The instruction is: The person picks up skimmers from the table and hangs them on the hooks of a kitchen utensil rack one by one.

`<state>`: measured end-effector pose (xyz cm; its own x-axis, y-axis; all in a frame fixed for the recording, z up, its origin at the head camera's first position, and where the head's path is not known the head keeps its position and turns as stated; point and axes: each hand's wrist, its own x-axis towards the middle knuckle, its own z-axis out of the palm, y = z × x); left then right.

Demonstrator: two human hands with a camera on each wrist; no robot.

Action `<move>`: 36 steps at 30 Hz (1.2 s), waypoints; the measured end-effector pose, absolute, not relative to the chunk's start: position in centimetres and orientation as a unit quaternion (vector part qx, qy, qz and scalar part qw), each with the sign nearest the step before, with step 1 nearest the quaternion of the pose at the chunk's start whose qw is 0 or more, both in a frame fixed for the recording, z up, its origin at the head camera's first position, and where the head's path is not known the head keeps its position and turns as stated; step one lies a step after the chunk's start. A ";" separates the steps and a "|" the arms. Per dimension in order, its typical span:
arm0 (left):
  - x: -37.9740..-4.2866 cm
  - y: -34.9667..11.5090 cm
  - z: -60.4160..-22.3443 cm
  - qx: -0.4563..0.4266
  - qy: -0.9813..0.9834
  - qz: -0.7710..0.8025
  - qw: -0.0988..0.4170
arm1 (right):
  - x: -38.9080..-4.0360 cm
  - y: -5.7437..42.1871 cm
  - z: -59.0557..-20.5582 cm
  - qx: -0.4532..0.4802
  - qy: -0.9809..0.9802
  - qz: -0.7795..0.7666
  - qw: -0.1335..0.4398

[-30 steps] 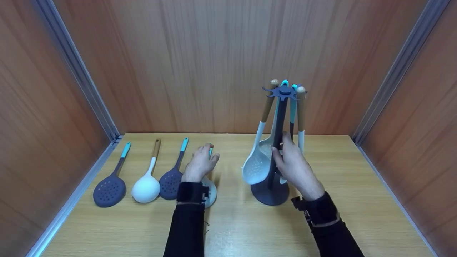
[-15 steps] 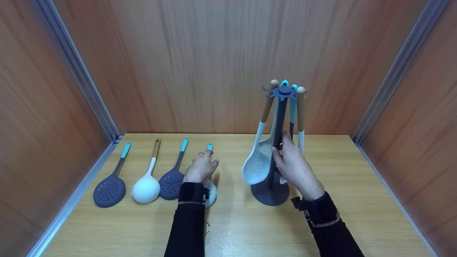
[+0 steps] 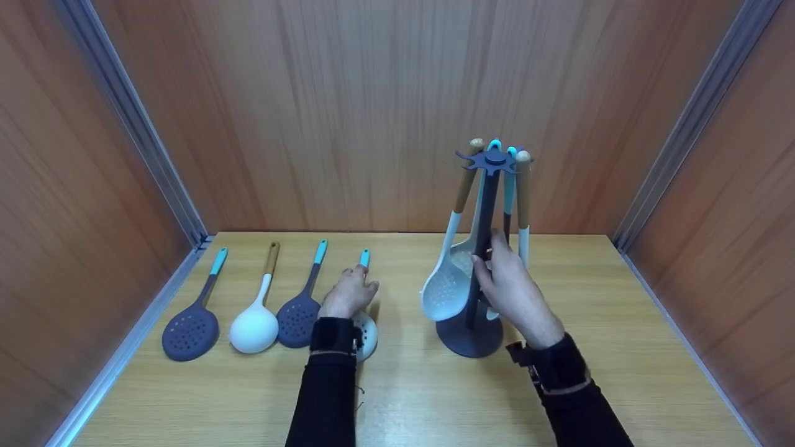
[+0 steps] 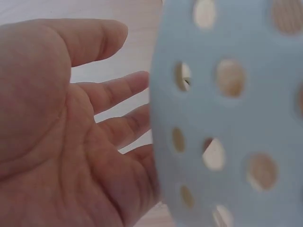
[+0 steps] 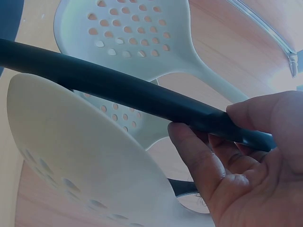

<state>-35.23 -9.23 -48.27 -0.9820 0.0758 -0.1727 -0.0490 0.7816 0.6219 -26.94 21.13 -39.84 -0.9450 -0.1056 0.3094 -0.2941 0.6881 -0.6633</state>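
Observation:
My left hand (image 3: 351, 290) is over a pale skimmer (image 3: 367, 335) with a turquoise handle. In the left wrist view its perforated head (image 4: 199, 113) hides some fingertips; the thumb stands apart from the loosely extended fingers. With curled fingers and thumb my right hand (image 3: 515, 292) grips the dark post of a utensil stand (image 3: 489, 211). From the stand hang a white slotted spoon (image 3: 446, 295) with a wooden handle, a pale perforated utensil (image 3: 463, 253), a turquoise-handled utensil (image 3: 510, 192) and a wooden-handled one (image 3: 523, 192), the last two partly hidden by my hand.
Left of my left hand lie a dark skimmer (image 3: 298, 320), a white ladle (image 3: 254, 327) with its bowl turned down, and another dark skimmer (image 3: 190, 332). Wood panels (image 3: 397, 112) enclose the table (image 3: 410, 397) at the back and sides.
My left hand has shifted slightly nearer along the pale skimmer, uncovering more of its turquoise handle end. My right hand and the stand look unchanged.

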 end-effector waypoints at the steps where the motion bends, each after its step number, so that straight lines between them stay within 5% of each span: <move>1: -35.2 -9.2 -48.3 0.006 0.939 0.331 0.096 | -26.9 21.1 -39.8 0.108 -0.910 0.380 0.121; 19: -34.9 -9.6 -48.2 -0.014 0.940 0.318 0.118 | -26.9 21.1 -39.6 0.097 -0.914 0.378 0.111; 36: -35.3 -8.9 -47.5 0.005 0.943 0.326 0.060 | -26.9 21.1 -39.6 0.090 -0.914 0.382 0.101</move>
